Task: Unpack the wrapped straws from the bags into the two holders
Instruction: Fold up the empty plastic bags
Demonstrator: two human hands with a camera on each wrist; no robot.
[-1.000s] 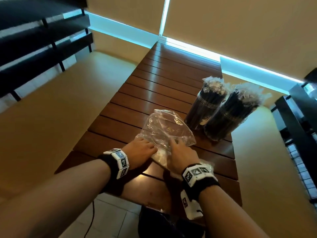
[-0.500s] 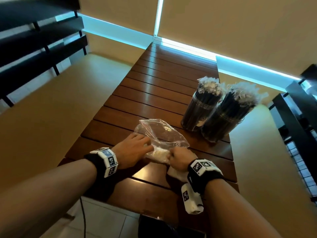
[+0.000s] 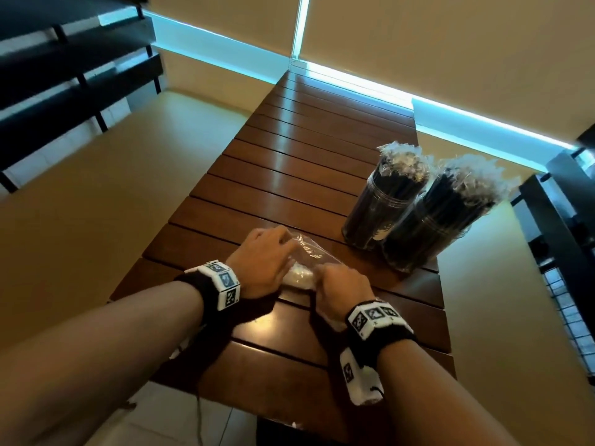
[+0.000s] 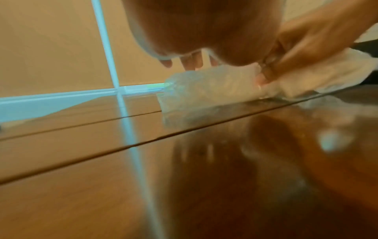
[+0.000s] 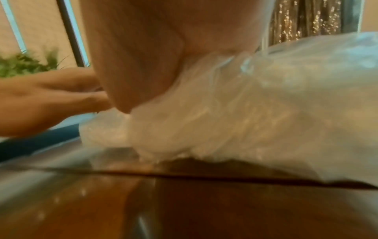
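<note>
An empty clear plastic bag lies crumpled into a small roll on the wooden slat table. My left hand curls over the roll's left end, fingertips down on the film. My right hand grips the right end, with bunched film under the palm. Two clear holders stand at the table's right edge beyond the hands. Both are packed with black wrapped straws, whose wrapper ends fan out on top.
The table's near edge runs under my forearms and its right edge sits close behind the holders. Beige bench seats flank the table on both sides. Dark slatted rails stand at far left and far right. A green plant shows in the right wrist view.
The bag was puffed up and spread between the hands; it is now pressed down and rolled into a small bundle. Both hands have closed in over it.
</note>
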